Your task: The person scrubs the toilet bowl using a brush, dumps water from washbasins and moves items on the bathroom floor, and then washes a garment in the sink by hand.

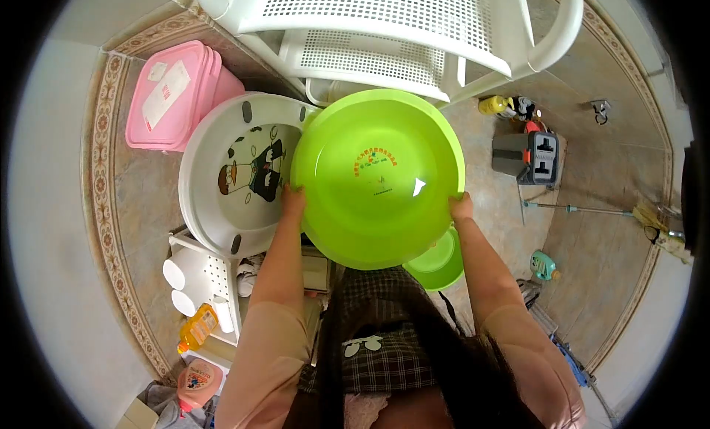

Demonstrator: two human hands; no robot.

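Observation:
A large green plastic basin (347,214) with printed lettering inside is held level in front of me. My left hand (293,200) grips its left rim, fingers mostly hidden underneath. On the opposite rim, my right hand (461,207) is closed around the edge. Just left of the green basin, and partly behind it, is a white-grey basin (211,177) with a cartoon duck print. Below the right side, a smaller green basin (441,262) shows partly on the floor.
A white perforated rack (370,63) stands ahead. Pink lidded bins (159,107) are at the far left, above a white shelf (222,281) with bottles, including an orange bottle (198,327). On the right are a grey mop bucket (510,159), a mop pole (580,208) and a teal bottle (543,266).

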